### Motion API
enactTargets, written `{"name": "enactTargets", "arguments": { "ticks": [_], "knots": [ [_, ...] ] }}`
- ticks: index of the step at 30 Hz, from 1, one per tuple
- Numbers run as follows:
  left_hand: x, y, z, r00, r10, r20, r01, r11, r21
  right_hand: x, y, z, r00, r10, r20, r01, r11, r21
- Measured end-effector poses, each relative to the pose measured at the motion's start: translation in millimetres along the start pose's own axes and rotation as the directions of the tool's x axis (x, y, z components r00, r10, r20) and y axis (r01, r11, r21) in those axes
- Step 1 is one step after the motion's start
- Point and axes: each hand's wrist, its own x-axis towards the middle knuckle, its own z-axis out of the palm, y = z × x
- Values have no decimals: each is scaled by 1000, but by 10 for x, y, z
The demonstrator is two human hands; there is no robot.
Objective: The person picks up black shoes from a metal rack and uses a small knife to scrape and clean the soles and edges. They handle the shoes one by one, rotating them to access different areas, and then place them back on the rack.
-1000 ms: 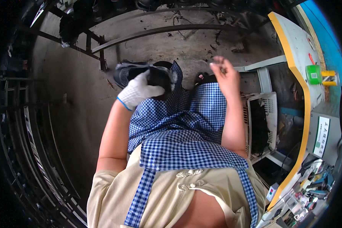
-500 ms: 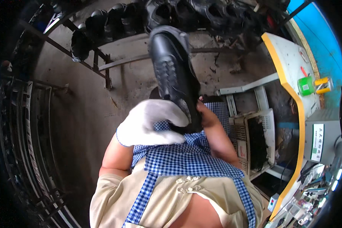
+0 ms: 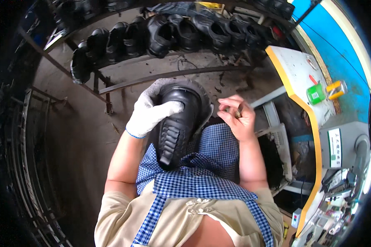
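Note:
A black lace-up shoe (image 3: 183, 119) is held over my lap, its rounded toe pointing away from me and its lacing toward my body. My left hand (image 3: 154, 109), in a white knit glove, is closed on the toe, thumb across the top and fingers round the outer edge. To the right of the shoe, apart from it, my bare right hand (image 3: 240, 117) is raised with its fingers curled toward the thumb. A small brownish glint shows among those fingers; what it is I cannot make out. A blue checked apron (image 3: 206, 179) covers my lap.
Black shoes (image 3: 160, 37) stand in a row on a metal rack ahead. On the right is a white worktable with a yellow edge (image 3: 317, 144), bearing a green and yellow can (image 3: 316, 94) and a grey machine (image 3: 346, 142). A plastic crate (image 3: 285, 144) sits below; metal rails (image 3: 27, 164) run at left.
The shoe has come nearer to my body and lower. My left hand has moved from its heel end to the toe. My right hand has left the shoe and lifted to its right.

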Motion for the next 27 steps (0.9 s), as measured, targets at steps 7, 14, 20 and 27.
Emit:
{"name": "enactTargets", "arguments": {
  "ticks": [7,14,20,27],
  "knots": [
    [-53,99,176,960,-145,242,128,988,82,480,-726,-63,819,-321,475,523,759,-388],
    [-71,18,177,925,-170,340,5,899,437,468,-1065,-76,613,-180,769,753,426,-501],
    [-60,-70,234,910,-159,383,-43,883,468,493,-1083,-12,577,-9,817,706,508,-493],
    [-76,-138,199,896,-171,410,-15,911,411,469,-690,-94,740,-33,671,255,938,-236]
  ]
}}
